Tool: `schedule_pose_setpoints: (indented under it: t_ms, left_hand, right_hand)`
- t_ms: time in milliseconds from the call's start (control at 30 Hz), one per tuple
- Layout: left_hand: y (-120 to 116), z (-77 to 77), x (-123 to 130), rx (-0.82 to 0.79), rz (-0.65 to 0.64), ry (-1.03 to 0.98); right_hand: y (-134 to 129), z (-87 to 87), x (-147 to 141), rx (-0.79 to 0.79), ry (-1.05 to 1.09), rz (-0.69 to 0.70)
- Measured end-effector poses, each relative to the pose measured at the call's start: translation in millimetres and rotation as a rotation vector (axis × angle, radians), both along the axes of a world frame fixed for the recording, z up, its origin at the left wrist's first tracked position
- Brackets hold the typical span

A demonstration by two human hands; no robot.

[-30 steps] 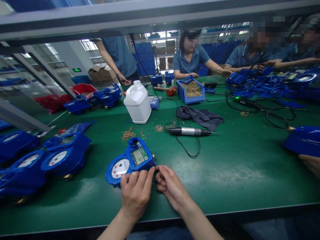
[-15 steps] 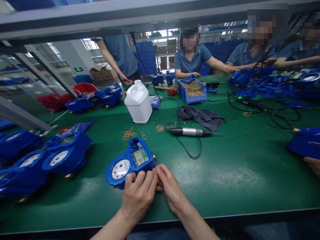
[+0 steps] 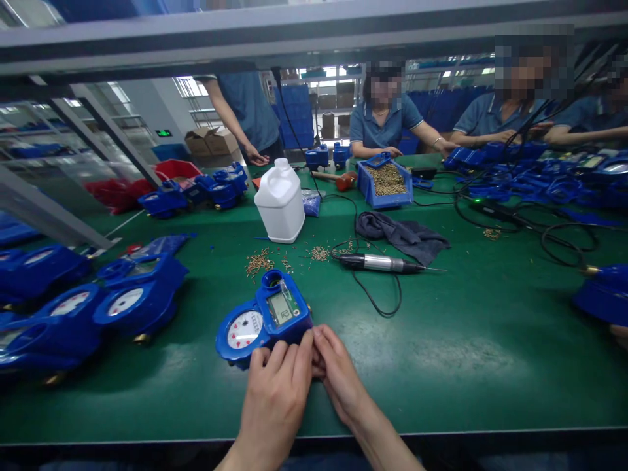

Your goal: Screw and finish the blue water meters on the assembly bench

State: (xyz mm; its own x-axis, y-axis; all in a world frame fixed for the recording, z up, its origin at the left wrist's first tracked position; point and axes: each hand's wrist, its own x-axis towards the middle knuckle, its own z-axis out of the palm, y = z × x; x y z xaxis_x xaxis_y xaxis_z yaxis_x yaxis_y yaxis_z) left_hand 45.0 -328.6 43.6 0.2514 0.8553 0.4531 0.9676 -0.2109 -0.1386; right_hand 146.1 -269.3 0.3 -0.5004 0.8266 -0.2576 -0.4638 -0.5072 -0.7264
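A blue meter (image 3: 265, 317) with a round white dial and a small grey display lies on the green table in front of me. My left hand (image 3: 279, 386) is closed over its near edge, fingers curled against the housing. At the meter's near right corner, my right hand (image 3: 338, 373) has thumb and fingers pinched together, touching the left fingertips. Whatever is between the right fingertips is too small or hidden to name. Behind the meter are loose brass screws (image 3: 259, 261).
A white jug (image 3: 282, 203), an electric screwdriver (image 3: 383, 263), a dark cloth (image 3: 402, 232) and a blue bin of screws (image 3: 387, 180) stand or lie beyond. More blue meters (image 3: 142, 297) are at left. Several people in blue shirts are across the table; a metal shelf beam (image 3: 314, 39) spans overhead.
The view has shifted slightly, so most things appear a little further right. My left hand looks slightly more extended at the meter's edge; both hands stay at the same corner.
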Motion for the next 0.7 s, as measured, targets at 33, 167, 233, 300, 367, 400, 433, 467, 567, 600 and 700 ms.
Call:
schedule_pose_setpoints:
  t_ms: [33,167,233,300,367,400,433,467,567,600,700]
  left_hand:
    - [-3,5.3,-5,0.034,-0.028,-0.057]
    - [-9,26.9,-44,0.198,0.051,-0.264]
    - [-7,31.5,-68,0.208,0.155,-0.367]
    - [0,29.3,-91,0.134,0.246,-0.508]
    - [8,22.2,-108,-0.008,0.306,-0.695]
    - [13,18.1,-114,-0.085,0.319,-0.805]
    - [17,14.3,-118,-0.163,0.317,-0.920]
    - [21,11.2,-120,-0.237,0.300,-1.031]
    - [27,6.9,-122,-0.464,0.232,-1.351]
    - [27,6.4,-122,-0.534,0.209,-1.446]
    - [18,3.4,-116,-0.647,0.142,-1.587]
  right_hand:
    - [0,1.0,0,0.002,0.001,0.005]
    - [0,3.6,2,0.005,-0.016,0.008]
    - [-1,4.0,1,0.007,-0.037,0.002]
    - [0,4.0,-1,0.010,-0.064,-0.011]
    - [0,4.2,-4,0.011,-0.091,-0.029]
    - [0,4.4,-6,0.011,-0.104,-0.038]
    - [1,4.9,-7,0.010,-0.115,-0.045]
    - [1,5.5,-9,0.009,-0.126,-0.052]
    - [4,8.2,-11,0.006,-0.151,-0.067]
    - [5,9.3,-11,0.003,-0.156,-0.070]
    - [16,12.7,-8,-0.010,-0.152,-0.089]
